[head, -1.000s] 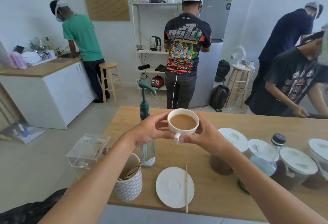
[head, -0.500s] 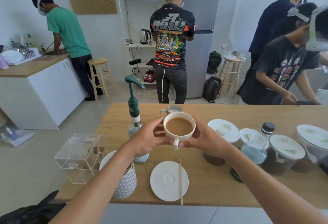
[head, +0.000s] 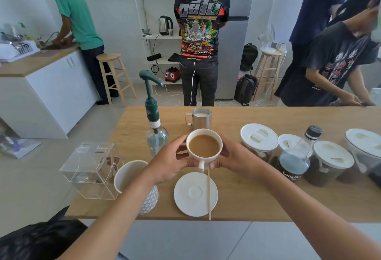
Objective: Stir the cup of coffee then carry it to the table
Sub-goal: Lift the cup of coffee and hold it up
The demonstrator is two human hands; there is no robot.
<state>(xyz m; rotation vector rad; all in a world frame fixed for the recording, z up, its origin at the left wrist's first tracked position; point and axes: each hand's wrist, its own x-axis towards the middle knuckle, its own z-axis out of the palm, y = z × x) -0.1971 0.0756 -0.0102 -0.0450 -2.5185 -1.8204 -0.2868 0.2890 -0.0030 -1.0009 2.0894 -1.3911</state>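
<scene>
A white cup of milky coffee [head: 204,146] is held level above the wooden counter [head: 257,202], its handle pointing toward me. My left hand [head: 171,162] wraps the cup's left side and my right hand [head: 233,156] wraps its right side. Directly below sits an empty white saucer [head: 192,194]. A wooden stir stick [head: 209,195] lies across the saucer's right edge.
On the counter stand a pump bottle [head: 154,127], a steel milk jug [head: 199,118], a patterned cup [head: 132,177], a clear acrylic box [head: 90,169], a dark bottle [head: 296,156] and several white-lidded jars [head: 258,138]. Several people work behind the counter; stools stand on the floor.
The cup has come lower in view, closer to the saucer, still held in both hands. The view has tilted down and the milk jug has come into sight.
</scene>
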